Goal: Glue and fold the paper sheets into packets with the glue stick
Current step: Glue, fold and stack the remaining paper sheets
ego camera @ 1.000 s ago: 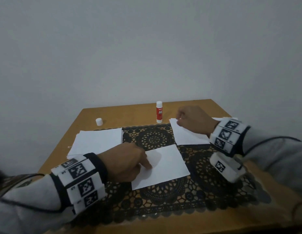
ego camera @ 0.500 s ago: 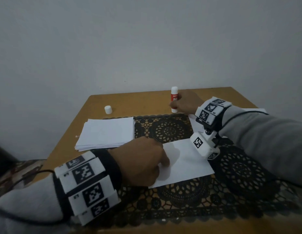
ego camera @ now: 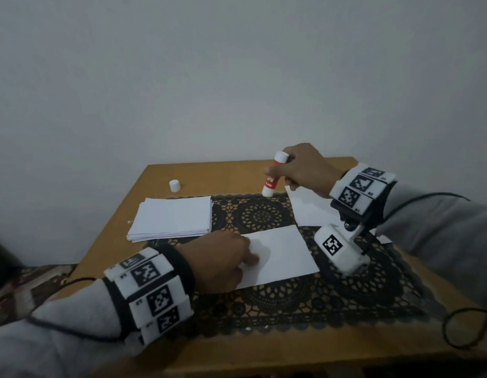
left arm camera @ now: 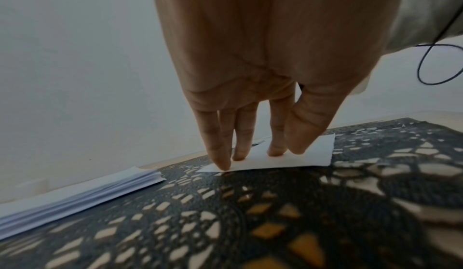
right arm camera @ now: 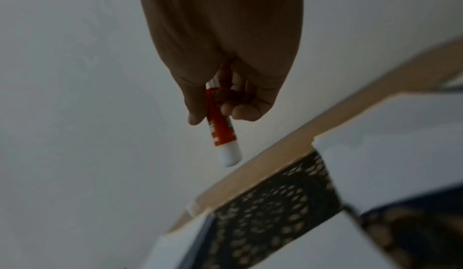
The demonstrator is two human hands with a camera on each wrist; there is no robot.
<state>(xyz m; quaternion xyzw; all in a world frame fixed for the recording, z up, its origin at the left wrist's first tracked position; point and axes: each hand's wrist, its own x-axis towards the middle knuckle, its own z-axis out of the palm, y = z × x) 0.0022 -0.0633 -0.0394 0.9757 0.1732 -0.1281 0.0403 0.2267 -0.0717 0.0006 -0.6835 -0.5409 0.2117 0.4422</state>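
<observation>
The glue stick (ego camera: 274, 174), previously upright on the table (ego camera: 122, 236) at 12 o'clock, is now lifted, gripped by right hand (ego camera: 305, 167) fingers (right arm camera: 240, 113); the sheet (ego camera: 280, 255) is pressed by straight left hand (ego camera: 220, 260) fingers (left arm camera: 275, 146).

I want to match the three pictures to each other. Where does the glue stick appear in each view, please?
Head: the glue stick is at upper centre, tilted, held by the right hand above the table's far edge.
Left wrist: not in it.
Right wrist: the glue stick is at centre, hanging down from the fingers.
Shared landmark: the black lace mat.
</observation>
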